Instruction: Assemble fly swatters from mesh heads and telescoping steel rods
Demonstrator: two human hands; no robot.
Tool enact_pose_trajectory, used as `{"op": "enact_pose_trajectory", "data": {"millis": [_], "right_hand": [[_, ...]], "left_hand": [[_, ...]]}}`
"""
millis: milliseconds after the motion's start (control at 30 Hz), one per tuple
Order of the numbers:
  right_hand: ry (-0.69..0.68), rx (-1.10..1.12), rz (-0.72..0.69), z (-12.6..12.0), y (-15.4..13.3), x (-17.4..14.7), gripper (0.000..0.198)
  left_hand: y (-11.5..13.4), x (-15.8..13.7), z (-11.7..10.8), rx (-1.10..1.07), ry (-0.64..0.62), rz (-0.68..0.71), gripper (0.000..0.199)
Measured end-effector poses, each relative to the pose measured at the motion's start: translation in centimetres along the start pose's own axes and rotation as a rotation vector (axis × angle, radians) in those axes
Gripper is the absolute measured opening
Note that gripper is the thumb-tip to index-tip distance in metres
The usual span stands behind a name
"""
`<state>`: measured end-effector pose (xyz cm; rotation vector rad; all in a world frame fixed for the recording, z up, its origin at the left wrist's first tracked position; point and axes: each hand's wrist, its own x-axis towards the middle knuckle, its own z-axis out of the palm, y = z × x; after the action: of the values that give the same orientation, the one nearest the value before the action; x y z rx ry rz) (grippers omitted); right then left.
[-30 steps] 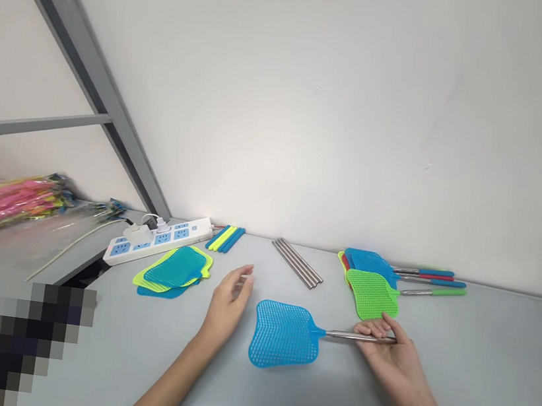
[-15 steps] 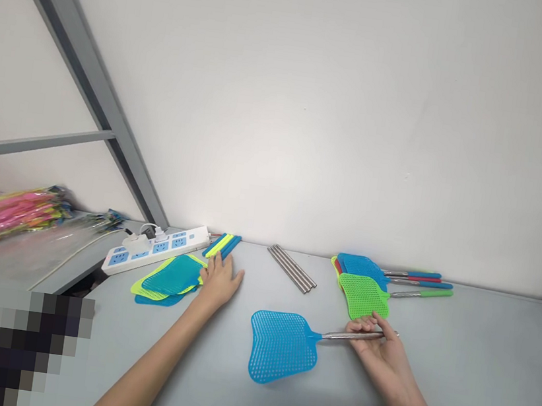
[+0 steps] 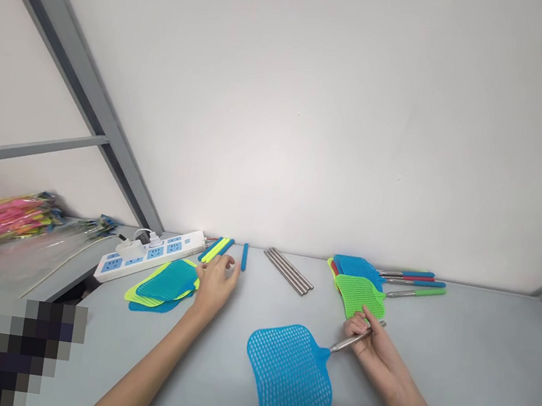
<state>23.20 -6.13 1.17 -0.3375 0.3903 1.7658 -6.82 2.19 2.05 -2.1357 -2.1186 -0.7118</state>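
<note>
My right hand (image 3: 371,349) is closed around the metal rod of a blue fly swatter (image 3: 290,379). The swatter's mesh head points left and down over the table, and its rod end carries no coloured grip. My left hand (image 3: 214,283) is over the table with fingers bent and apart, nothing visibly held. Just right of its thumb is a single blue handle grip (image 3: 244,257). Beyond its fingertips lie several yellow and blue handle grips (image 3: 218,248). Loose blue and yellow swatter heads (image 3: 168,281) are stacked left of that wrist.
Several metal rods (image 3: 288,272) lie at the middle back. Swatters with coloured grips (image 3: 361,297) are piled at the back right. A white power strip (image 3: 151,255) with plugs sits back left, near plastic-bagged colourful items (image 3: 4,218). A wall stands behind the table.
One blue handle grip now sits apart, right of the others. My left hand has shifted slightly left. The held swatter has tilted, its head swinging downward and closer.
</note>
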Motion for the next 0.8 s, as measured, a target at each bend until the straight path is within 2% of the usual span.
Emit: {"op": "enact_pose_trajectory", "data": {"millis": [133, 300, 533, 667, 800], "right_hand": [[0.014, 0.077, 0.135, -0.1, -0.3, -0.5, 0.006], [0.003, 0.161, 0.205, -0.3, -0.7, -0.9, 0.01], [0.017, 0.099, 0.193, -0.5, -1.4, -0.3, 0.013], [0.018, 0.055, 0.209, -0.5, -1.4, -0.3, 0.012], [-0.008, -0.086, 0.197, -0.5, -1.2, -0.6, 0.017]], "left_hand": [[0.3, -0.3, 0.8, -0.03, -0.063, 0.094, 0.048], [1.7, -0.3, 2.5, -0.064, -0.185, 0.229, 0.053], [2.8, 1.5, 4.1, -0.056, -0.191, 0.17, 0.049], [2.6, 1.8, 3.9, -0.04, -0.17, 0.134, 0.045], [2.5, 1.5, 3.4, -0.021, -0.136, 0.105, 0.045]]}}
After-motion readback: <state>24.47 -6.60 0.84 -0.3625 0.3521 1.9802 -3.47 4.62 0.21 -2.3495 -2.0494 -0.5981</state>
